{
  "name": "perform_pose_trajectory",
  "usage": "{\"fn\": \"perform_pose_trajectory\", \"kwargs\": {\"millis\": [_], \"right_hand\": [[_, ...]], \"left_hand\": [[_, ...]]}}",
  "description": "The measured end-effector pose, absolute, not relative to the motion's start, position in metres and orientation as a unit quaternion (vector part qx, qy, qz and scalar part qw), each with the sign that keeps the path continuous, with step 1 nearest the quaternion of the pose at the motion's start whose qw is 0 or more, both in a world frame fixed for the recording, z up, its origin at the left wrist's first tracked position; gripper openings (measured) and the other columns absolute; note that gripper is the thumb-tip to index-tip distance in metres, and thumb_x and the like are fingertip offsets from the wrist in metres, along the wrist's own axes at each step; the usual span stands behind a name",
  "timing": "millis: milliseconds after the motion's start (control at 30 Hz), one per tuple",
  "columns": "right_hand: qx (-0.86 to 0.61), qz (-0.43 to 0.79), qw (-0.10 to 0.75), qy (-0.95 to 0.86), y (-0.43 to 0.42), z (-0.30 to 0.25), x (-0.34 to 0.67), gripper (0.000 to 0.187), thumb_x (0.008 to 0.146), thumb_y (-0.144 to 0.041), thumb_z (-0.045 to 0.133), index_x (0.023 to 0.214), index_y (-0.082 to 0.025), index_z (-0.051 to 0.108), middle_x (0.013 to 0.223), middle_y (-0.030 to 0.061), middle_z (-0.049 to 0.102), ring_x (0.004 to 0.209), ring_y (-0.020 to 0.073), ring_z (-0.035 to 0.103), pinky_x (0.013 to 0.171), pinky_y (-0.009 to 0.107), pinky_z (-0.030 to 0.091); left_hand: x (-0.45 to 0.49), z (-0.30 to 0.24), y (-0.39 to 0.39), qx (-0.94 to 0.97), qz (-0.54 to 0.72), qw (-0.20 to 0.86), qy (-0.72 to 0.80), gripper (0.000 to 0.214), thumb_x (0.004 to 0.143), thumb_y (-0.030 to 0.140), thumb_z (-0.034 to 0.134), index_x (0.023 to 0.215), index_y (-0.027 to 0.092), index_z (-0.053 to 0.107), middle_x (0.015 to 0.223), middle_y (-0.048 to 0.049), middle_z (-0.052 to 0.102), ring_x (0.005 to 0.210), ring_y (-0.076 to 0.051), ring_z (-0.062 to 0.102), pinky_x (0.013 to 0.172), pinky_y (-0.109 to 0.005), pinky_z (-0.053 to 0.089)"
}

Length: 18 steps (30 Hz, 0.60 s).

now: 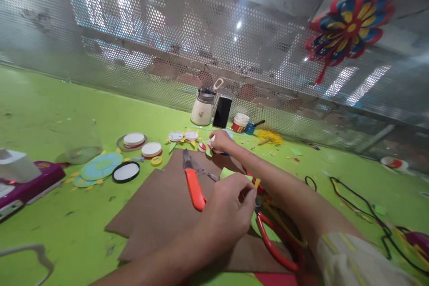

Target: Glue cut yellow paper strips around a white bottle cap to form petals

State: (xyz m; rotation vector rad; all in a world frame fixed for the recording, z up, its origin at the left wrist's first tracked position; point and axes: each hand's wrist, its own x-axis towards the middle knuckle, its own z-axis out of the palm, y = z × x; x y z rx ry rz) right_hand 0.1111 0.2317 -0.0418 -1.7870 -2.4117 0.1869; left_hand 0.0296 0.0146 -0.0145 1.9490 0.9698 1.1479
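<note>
My left hand (pixel 231 214) is close to me over the brown cardboard (pixel 157 205), its fingers pinched on a small yellow paper strip (pixel 257 183) beside a green paper piece (pixel 227 172). My right hand (pixel 220 140) reaches far across the green table. Its fingers are curled on a small white round piece (pixel 213 148) near the paper flowers (pixel 183 136). An orange utility knife (pixel 194 187) lies on the cardboard between the two hands. Red-handled scissors (pixel 278 246) lie under my right forearm.
A white jar (pixel 202 108), a black phone (pixel 222 112) and small paint pots (pixel 241 122) stand by the perforated metal wall. Tape rolls (pixel 134 140) and paper discs (pixel 101 166) lie left. A purple device (pixel 31 182) sits far left, a black cord (pixel 362 209) right. A paper flower (pixel 351 20) hangs above.
</note>
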Motion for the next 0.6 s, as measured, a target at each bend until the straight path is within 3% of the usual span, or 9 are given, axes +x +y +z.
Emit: {"fn": "perform_pose_trajectory", "kwargs": {"millis": [233, 467, 600], "right_hand": [[-0.579, 0.049, 0.119, -0.805, 0.217, -0.019, 0.122, 0.027, 0.091, -0.031, 0.057, 0.114, -0.016, 0.059, 0.115, 0.0074, 0.061, 0.098, 0.0207, 0.062, 0.082, 0.04, 0.053], [-0.521, 0.03, 0.212, -0.826, 0.168, 0.034, 0.133, 0.03, 0.079, -0.021, 0.067, 0.107, -0.013, 0.065, 0.072, 0.002, 0.068, 0.071, 0.0161, 0.063, 0.063, 0.025, 0.044], [-0.488, 0.043, 0.241, -0.838, 0.123, 0.04, 0.145, 0.036, 0.081, -0.025, 0.064, 0.115, -0.013, 0.061, 0.067, -0.0009, 0.066, 0.062, 0.0135, 0.058, 0.058, 0.023, 0.039]], "left_hand": [[0.028, -0.008, 0.019, 0.711, 0.48, 0.357, 0.368, 0.016, 0.084, 0.018, 0.051, 0.07, 0.017, 0.059, 0.068, -0.0017, 0.061, 0.065, -0.014, 0.055, 0.062, -0.026, 0.04], [-0.015, 0.032, 0.051, 0.502, 0.647, 0.408, 0.403, 0.011, 0.076, 0.026, 0.066, 0.075, 0.016, 0.066, 0.072, -0.0013, 0.066, 0.071, -0.015, 0.06, 0.071, -0.027, 0.046], [-0.036, 0.044, 0.068, 0.376, 0.679, 0.496, 0.388, 0.013, 0.066, 0.021, 0.075, 0.07, 0.015, 0.064, 0.078, -0.0013, 0.063, 0.076, -0.013, 0.06, 0.075, -0.026, 0.047]]}}
